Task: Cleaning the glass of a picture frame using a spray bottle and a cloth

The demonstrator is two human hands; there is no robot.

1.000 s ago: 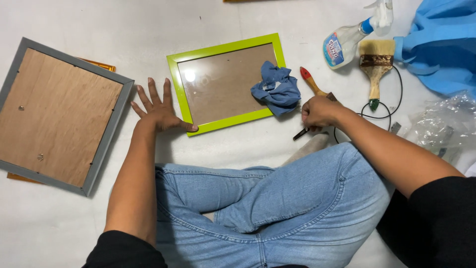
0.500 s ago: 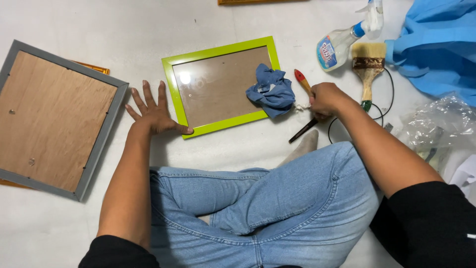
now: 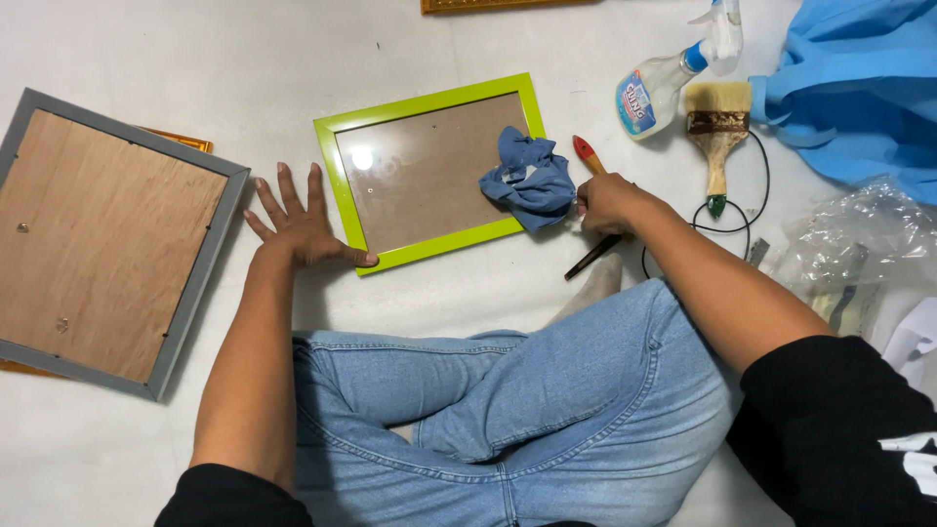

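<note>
A lime-green picture frame [image 3: 427,103] with glass over a brown backing lies on the white floor in front of me. My left hand [image 3: 303,220] rests flat, fingers spread, on the floor, its thumb against the frame's lower left corner. A crumpled blue cloth [image 3: 532,179] sits on the frame's right edge. My right hand [image 3: 605,203] is closed just right of the cloth, over a red-tipped wooden handle [image 3: 586,152] and a thin dark stick [image 3: 590,259]; which one it grips is hidden.
A grey frame [image 3: 200,273] lies face down at left on top of an orange one. A spray bottle [image 3: 656,86], a wide paintbrush [image 3: 718,132], a black cord, blue fabric [image 3: 859,88] and a clear plastic bag [image 3: 859,249] lie at right. My crossed legs in jeans fill the foreground.
My right hand has shifted a little left toward the blue cloth. The left hand has stayed at the green frame's corner. The view has drifted slightly.
</note>
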